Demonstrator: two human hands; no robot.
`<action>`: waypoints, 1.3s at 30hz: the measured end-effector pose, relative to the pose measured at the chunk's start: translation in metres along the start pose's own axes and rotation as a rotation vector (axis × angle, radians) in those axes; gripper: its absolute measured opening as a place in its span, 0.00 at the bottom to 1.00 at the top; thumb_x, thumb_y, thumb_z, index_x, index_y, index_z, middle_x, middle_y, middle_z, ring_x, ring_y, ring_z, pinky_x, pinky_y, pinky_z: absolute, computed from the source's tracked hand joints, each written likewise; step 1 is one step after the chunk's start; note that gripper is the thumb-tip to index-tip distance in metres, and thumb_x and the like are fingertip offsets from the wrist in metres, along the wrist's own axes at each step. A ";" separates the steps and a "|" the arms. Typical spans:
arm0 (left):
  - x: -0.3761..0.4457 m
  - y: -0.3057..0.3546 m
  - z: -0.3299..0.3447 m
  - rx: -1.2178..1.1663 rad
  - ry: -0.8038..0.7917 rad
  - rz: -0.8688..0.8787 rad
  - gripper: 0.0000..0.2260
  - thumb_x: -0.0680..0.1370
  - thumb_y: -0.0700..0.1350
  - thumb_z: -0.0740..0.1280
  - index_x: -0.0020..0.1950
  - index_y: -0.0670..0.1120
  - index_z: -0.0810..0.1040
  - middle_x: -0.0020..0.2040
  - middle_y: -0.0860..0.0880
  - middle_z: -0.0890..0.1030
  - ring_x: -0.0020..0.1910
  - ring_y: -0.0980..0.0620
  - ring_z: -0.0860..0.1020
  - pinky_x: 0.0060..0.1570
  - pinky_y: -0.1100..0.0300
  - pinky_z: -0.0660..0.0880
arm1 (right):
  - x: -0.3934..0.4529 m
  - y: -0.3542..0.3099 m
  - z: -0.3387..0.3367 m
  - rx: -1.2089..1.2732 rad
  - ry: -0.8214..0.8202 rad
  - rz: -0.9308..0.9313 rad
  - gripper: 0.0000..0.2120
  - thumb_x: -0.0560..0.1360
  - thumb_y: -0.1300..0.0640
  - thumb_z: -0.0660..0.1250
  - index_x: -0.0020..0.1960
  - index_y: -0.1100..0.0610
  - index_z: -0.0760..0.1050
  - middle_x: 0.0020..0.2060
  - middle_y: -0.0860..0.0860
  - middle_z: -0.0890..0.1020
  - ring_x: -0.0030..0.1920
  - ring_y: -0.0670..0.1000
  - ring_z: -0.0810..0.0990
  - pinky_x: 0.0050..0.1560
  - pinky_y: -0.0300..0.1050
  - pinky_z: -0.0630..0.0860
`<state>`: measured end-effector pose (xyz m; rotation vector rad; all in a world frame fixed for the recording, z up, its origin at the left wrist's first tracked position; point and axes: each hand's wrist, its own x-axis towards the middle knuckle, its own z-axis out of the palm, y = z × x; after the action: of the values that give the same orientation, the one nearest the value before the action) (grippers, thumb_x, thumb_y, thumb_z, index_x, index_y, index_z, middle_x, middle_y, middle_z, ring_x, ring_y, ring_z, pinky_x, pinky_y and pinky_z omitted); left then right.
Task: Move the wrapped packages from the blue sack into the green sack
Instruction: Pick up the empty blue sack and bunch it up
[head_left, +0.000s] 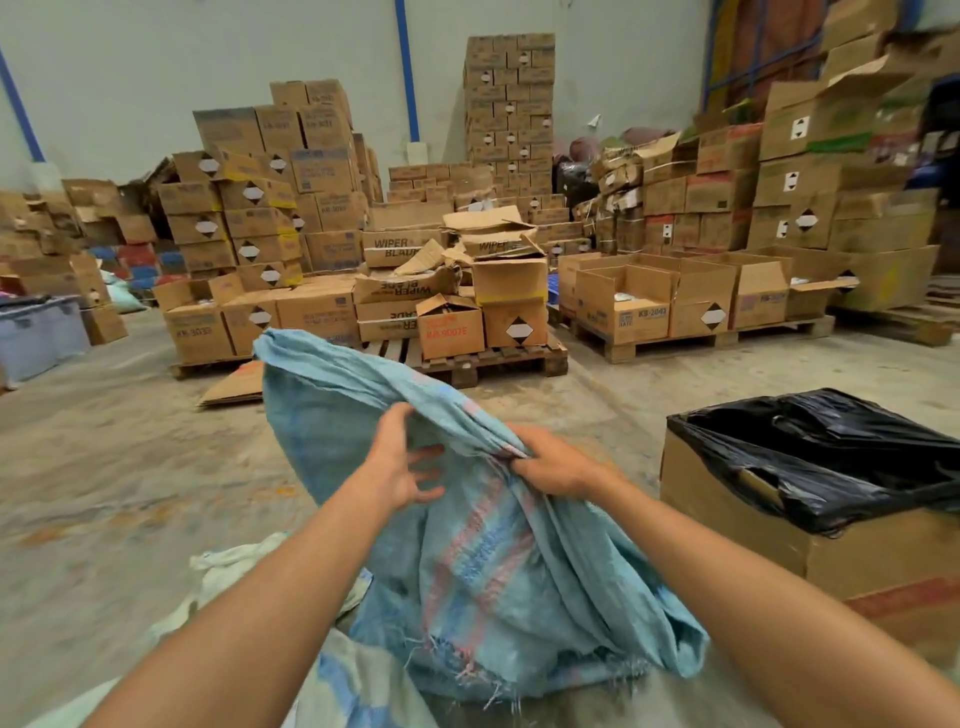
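One head-worn camera looks forward and down, close over both hands (467, 467); beyond the fingers (426, 457) it takes in floor (130, 467) and distant stacked boxes (322, 234).

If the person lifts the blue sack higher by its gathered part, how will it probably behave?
The blue sack will probably flop: its woven cloth already folds and sags below the right hand, which pinches a bunch of it. It seems light, since it hangs flat with no bulges. The frayed lower edge may shed threads or snag. The left hand only touches it with spread fingers.
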<state>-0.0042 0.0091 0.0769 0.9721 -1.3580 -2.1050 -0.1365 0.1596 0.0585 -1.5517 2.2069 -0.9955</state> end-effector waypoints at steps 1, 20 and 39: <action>-0.003 -0.001 0.005 -0.135 -0.004 -0.014 0.25 0.75 0.64 0.59 0.61 0.46 0.76 0.59 0.41 0.79 0.58 0.38 0.76 0.59 0.39 0.71 | -0.001 -0.001 0.002 -0.070 -0.042 -0.023 0.21 0.76 0.67 0.59 0.65 0.52 0.74 0.57 0.50 0.80 0.56 0.50 0.77 0.57 0.47 0.75; 0.030 0.012 -0.002 0.609 0.521 0.465 0.21 0.79 0.38 0.60 0.72 0.50 0.69 0.64 0.42 0.77 0.63 0.39 0.73 0.58 0.50 0.72 | -0.031 0.038 0.012 -0.631 0.125 0.339 0.05 0.75 0.58 0.63 0.45 0.50 0.76 0.53 0.56 0.77 0.53 0.61 0.79 0.45 0.50 0.73; -0.003 0.039 -0.004 0.657 -0.224 0.359 0.12 0.64 0.38 0.65 0.46 0.40 0.78 0.41 0.41 0.80 0.37 0.46 0.79 0.38 0.56 0.75 | 0.022 -0.008 -0.047 -0.335 0.777 -0.257 0.30 0.67 0.38 0.74 0.65 0.48 0.72 0.66 0.48 0.75 0.73 0.50 0.64 0.71 0.54 0.56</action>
<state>0.0005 -0.0072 0.1123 0.6480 -2.2272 -1.5501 -0.1656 0.1561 0.1018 -1.8424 2.8455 -1.5844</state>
